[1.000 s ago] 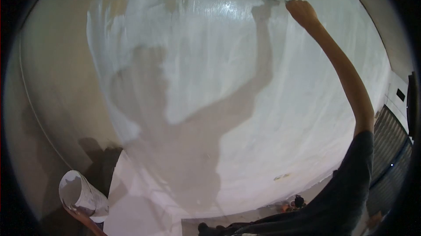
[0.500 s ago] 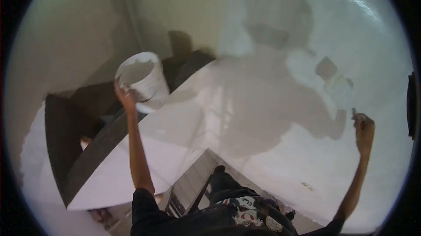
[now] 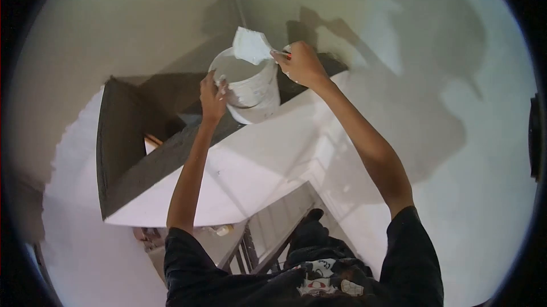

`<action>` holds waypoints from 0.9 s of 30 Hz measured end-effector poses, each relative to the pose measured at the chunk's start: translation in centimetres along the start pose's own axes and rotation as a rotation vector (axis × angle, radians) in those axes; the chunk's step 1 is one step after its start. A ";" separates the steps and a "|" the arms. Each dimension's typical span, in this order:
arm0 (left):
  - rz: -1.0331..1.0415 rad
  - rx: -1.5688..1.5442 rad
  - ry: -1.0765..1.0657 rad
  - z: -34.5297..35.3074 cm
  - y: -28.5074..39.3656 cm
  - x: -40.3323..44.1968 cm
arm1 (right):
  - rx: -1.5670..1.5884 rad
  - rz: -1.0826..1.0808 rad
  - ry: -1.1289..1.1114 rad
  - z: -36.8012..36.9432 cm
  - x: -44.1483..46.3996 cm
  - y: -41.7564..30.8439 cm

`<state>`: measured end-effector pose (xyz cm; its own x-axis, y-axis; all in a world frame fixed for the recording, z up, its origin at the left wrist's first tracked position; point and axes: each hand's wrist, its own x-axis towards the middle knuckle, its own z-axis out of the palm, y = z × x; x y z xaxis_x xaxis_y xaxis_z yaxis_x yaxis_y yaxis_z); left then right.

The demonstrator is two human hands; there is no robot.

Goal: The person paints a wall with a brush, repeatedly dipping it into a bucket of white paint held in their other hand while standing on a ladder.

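Note:
A white bucket (image 3: 253, 93) with pale paint on its walls rests on a dark ledge (image 3: 165, 159). My left hand (image 3: 212, 96) grips the bucket's near left rim, thumb and fingers on either side of it. Above the bucket's opening is a wide brush (image 3: 250, 46), its bristles coated in white. Its handle is in my right hand (image 3: 301, 66), which is closed around it at the bucket's right side. White spots mark the fingers of both hands.
A painted wall (image 3: 501, 107) rises at the right and carries my shadow. Below the ledge is a white wall face (image 3: 245, 176). A ladder (image 3: 265, 255) stands near my legs. A dark recess (image 3: 122, 130) opens at the left.
My right hand has come down from high on the wall, then leftward to the bucket with the brush. The view has tilted down, and the bucket now appears nearer the middle.

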<state>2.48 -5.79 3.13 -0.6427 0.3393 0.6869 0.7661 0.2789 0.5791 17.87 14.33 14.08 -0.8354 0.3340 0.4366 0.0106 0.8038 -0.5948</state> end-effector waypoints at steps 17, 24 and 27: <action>0.211 0.227 -0.248 -1.2 -3.1 1.6 | -0.383 0.039 -0.291 8.1 7.6 1.0; -0.004 0.747 -0.589 -9.7 6.9 -2.1 | -0.450 0.232 -0.617 10.2 10.4 1.5; -0.212 0.750 -1.399 -18.0 17.3 -6.9 | -0.545 0.125 -0.576 10.6 11.0 3.4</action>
<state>20.10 -19.48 16.33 -0.5464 0.6384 -0.5421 0.7677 0.6406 -0.0193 2.87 15.48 9.69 -0.9611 0.2503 -0.1169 0.2653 0.9543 -0.1380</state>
